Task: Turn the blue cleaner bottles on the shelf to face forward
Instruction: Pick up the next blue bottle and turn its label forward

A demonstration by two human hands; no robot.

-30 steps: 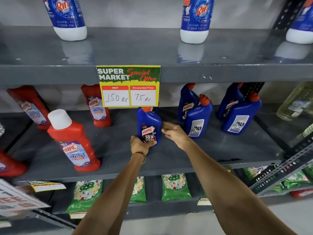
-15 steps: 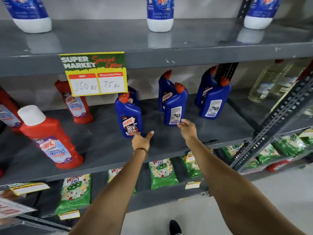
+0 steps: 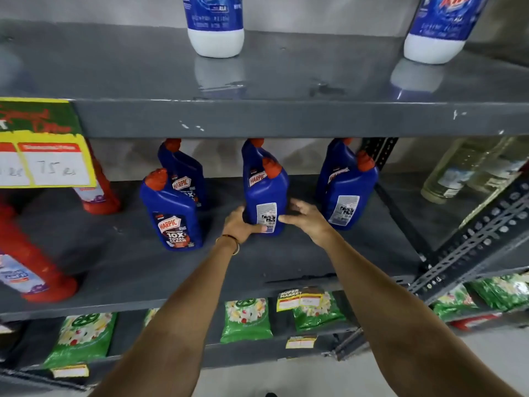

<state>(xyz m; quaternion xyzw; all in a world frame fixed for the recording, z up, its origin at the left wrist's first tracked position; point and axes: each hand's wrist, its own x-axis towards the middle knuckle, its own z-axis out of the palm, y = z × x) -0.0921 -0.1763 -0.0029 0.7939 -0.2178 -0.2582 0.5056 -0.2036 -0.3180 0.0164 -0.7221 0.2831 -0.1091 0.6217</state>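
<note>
Several blue cleaner bottles with red caps stand on the grey middle shelf (image 3: 120, 262). The left front bottle (image 3: 171, 210) shows its Harpic front label. The middle front bottle (image 3: 266, 196) shows its white back label; my left hand (image 3: 243, 226) and my right hand (image 3: 306, 220) grip its base from either side. The right front bottle (image 3: 347, 193) also shows its back label. Behind each front bottle stands another blue bottle (image 3: 183, 173), front label outward where visible.
Red cleaner bottles (image 3: 34, 270) stand at the left. A yellow-green price sign (image 3: 45, 144) hangs from the upper shelf (image 3: 286, 118). Clear bottles (image 3: 469, 170) stand at the right beside a slanted metal brace (image 3: 469, 247). Green packets (image 3: 246, 319) fill the lower shelf.
Both hands left the left front bottle, which now faces forward, and moved right onto the middle front bottle. The camera view shifted right and closer.
</note>
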